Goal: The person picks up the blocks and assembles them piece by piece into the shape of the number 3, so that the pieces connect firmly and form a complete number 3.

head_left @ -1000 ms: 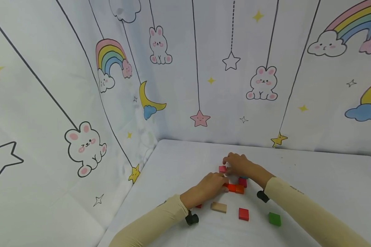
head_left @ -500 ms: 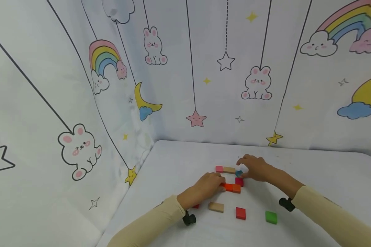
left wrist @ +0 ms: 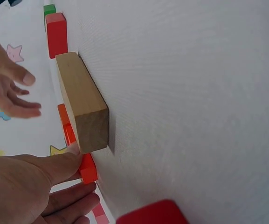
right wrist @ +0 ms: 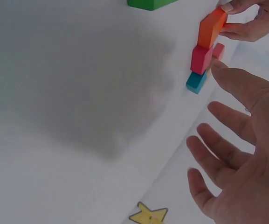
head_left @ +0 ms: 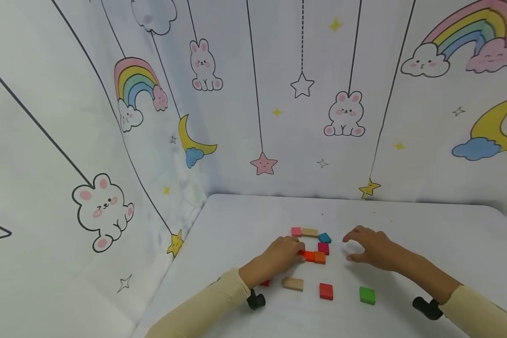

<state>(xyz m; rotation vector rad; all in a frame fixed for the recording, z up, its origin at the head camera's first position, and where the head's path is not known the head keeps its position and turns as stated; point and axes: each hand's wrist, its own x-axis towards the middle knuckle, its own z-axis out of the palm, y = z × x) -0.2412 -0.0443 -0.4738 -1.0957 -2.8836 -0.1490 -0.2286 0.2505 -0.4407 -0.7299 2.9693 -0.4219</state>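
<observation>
red is seen farthest left, on a half-hidden block point(head_left: 265, 283). just beyond it, the left hand point(head_left: 274, 258) is held low over the white tabletop point(head_left: 426, 225), and an orange-red block point(head_left: 308, 256) is pinched by its thumb and fingers at the left of a short row; whether a second block is covered by those fingers cannot be told. on the near side, a loose wooden block point(head_left: 293, 284) is set apart from the row. farther back, a pink block point(head_left: 296, 232) and a far wooden block point(head_left: 310, 233) are laid end to end, and the curve is carried round by a blue block point(head_left: 325, 238), a crimson block point(head_left: 323, 248) and an orange block point(head_left: 319, 257), which is set against the orange-red one. nearer, a loose red block point(head_left: 326, 291) and, further right, a green block point(head_left: 367, 295) are kept well apart. to the right of the blue block and not touching it, the right hand point(head_left: 376, 251) is raised with fingers bent and spread from the thumb, nothing gripped. by judgement, the blocks are being lined up, the row being steadied by the left hand; for the next move, a loose block would need to be picked up by the right hand and added without the neighbours being knocked.
</observation>
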